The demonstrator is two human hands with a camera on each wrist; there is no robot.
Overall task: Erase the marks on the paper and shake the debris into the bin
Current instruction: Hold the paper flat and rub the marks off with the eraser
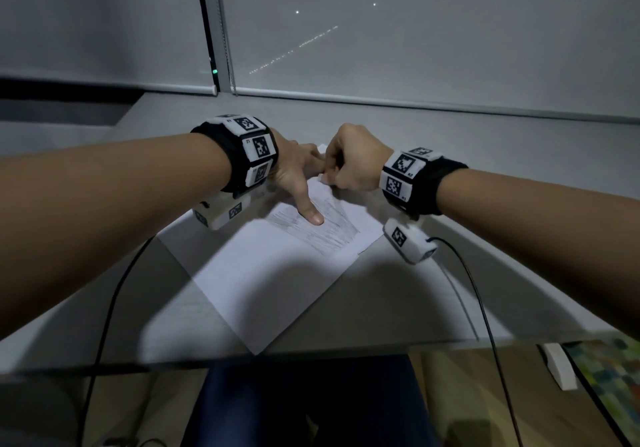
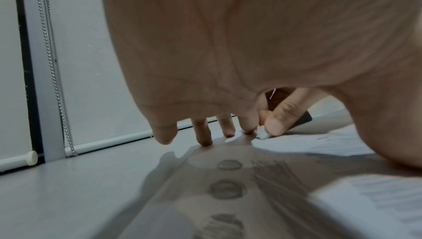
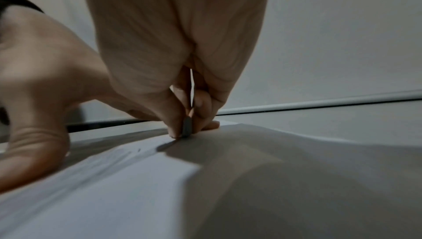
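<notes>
A: Where is the paper (image 1: 263, 284) kept, and how is it steadied?

B: It is laid askew on the surface (image 1: 398, 304), one corner reaching the near edge. It is pinned by the left hand (image 1: 294, 173), whose fingers are spread flat, nothing being grasped; the thumb is pressed on the pencil shading (image 1: 332, 230).

A: And the eraser (image 2: 262, 132)?

B: It is pinched in the grip of the right hand (image 1: 353, 162), near the sheet's far corner, its tip set on the paper.

A: What is advised?

B: Short strokes away from the pinned spot are probably safest, so the sheet is not buckled. Much shading and several scribbled circles (image 2: 228, 188) are left. No bin is seen.
</notes>
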